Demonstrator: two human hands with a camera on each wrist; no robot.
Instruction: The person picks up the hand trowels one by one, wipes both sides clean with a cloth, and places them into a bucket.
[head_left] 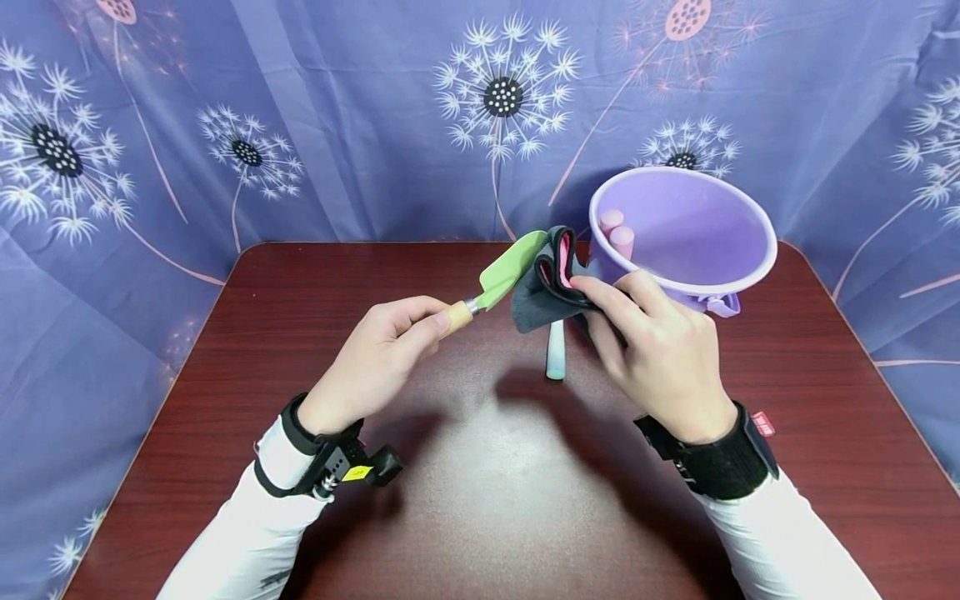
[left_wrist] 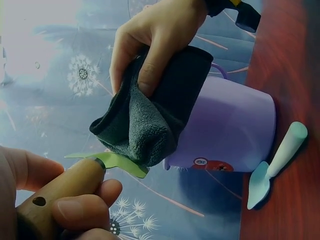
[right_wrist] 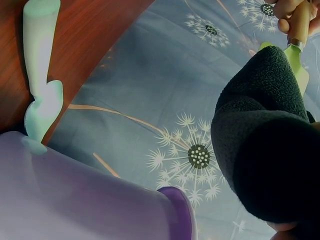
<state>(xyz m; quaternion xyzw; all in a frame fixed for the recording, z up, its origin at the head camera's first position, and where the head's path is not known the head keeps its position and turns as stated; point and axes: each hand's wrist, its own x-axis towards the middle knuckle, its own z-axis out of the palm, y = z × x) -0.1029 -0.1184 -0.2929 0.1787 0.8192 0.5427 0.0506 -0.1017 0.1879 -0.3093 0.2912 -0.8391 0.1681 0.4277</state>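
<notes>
So, left hand [head_left: 375, 354] curled round green trowel's [head_left: 510, 271] wooden handle, raised | right hand [head_left: 660, 350] pinching grey cloth [head_left: 543, 287] against blade | purple bucket [head_left: 686, 233] just behind

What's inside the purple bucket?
Inside the purple bucket, two pale pink rounded handle ends stick up near the rim on its left side. The bucket wall hides the rest of them, so I cannot tell what tools they are.
</notes>
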